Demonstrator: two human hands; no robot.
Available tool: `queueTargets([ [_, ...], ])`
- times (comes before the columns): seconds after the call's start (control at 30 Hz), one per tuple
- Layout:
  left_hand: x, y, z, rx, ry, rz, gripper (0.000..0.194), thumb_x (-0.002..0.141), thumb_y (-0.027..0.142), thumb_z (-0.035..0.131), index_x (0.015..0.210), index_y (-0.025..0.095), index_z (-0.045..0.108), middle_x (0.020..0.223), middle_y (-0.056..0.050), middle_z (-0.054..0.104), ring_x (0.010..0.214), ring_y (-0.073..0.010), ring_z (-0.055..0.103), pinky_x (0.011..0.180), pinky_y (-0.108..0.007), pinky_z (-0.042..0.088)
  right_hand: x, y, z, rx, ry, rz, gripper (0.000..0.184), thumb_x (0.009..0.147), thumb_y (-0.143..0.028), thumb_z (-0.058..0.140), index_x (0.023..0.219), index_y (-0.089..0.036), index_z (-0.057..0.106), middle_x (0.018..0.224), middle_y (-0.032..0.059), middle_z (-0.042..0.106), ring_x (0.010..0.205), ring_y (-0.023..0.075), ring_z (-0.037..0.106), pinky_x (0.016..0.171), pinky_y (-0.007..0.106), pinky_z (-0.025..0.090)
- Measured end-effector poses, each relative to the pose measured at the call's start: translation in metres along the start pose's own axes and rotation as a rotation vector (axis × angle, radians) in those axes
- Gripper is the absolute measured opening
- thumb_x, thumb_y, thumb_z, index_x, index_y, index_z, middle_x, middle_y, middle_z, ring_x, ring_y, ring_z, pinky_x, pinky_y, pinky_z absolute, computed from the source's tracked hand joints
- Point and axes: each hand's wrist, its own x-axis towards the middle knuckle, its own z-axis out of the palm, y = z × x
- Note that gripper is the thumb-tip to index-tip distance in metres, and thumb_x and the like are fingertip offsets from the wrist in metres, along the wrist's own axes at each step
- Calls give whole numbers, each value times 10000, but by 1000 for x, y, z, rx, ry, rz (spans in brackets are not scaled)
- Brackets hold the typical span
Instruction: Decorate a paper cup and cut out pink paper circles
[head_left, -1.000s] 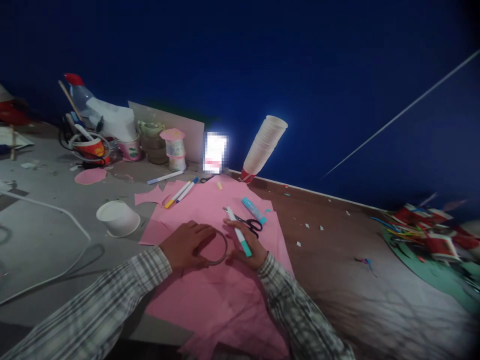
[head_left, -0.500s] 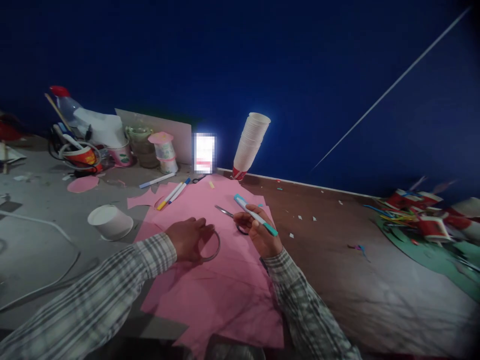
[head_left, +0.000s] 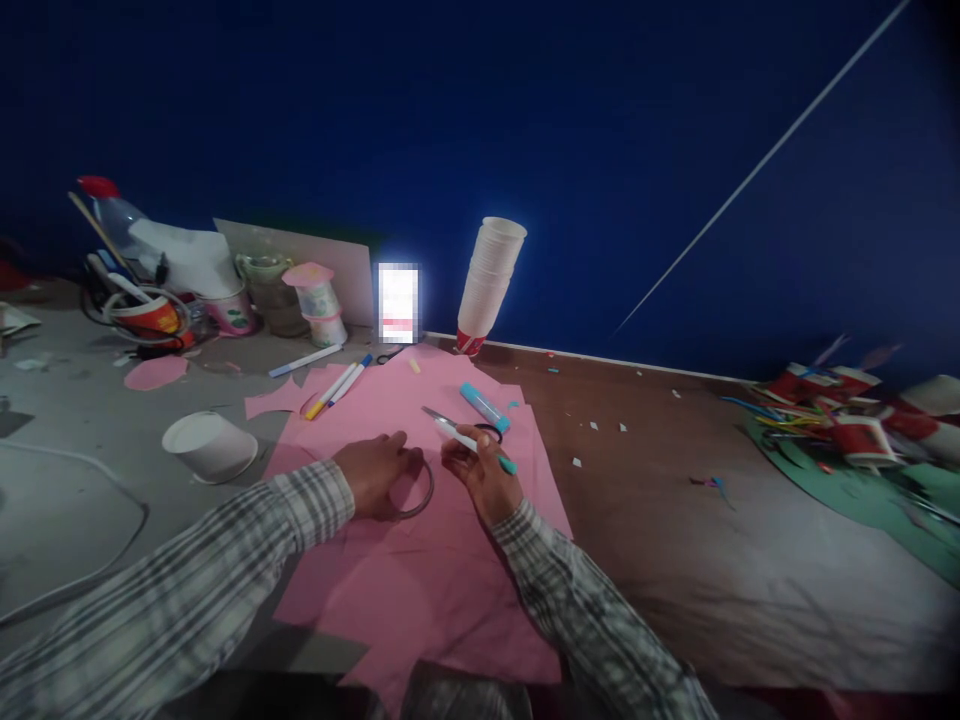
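Observation:
My left hand (head_left: 379, 475) rests on the pink paper (head_left: 435, 375), its fingers closed on the edge of a thin grey ring (head_left: 430, 492) that lies flat. In my right hand (head_left: 486, 480) is a white marker (head_left: 471, 438) with a green end, held like a pen to the right of the ring. Its writing end points up and left, and I cannot tell whether it is capped. Scissors (head_left: 435, 414) lie just beyond, partly covered by the right hand and marker. A turquoise tube (head_left: 484, 406), like a glue stick, lies behind that hand.
Several markers (head_left: 330, 390) lie at the paper's far left. A white paper cup (head_left: 210, 447) is upside down at left. Stacked cups (head_left: 491, 285) lean near the blue wall. Craft cups and a jug (head_left: 271, 295) stand behind. A green sheet (head_left: 847, 515) with craft pieces lies right.
My right hand has moved left with the marker, closer to the ring, uncovering more of the turquoise tube. My left hand stays at the ring. The view has shifted slightly.

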Motion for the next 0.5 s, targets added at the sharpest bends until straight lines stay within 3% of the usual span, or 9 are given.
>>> queueTargets([
  [0.5,1,3,-3,-23,-39,-3,726,592,297,757,1267,127,551,1129,-172,541,957,-364,589,724,-478,544,-2,1,-2,1,-40,-10,476,747,-606,667,982,-192,656,808,36,724,794,179,679,798,355,546],
])
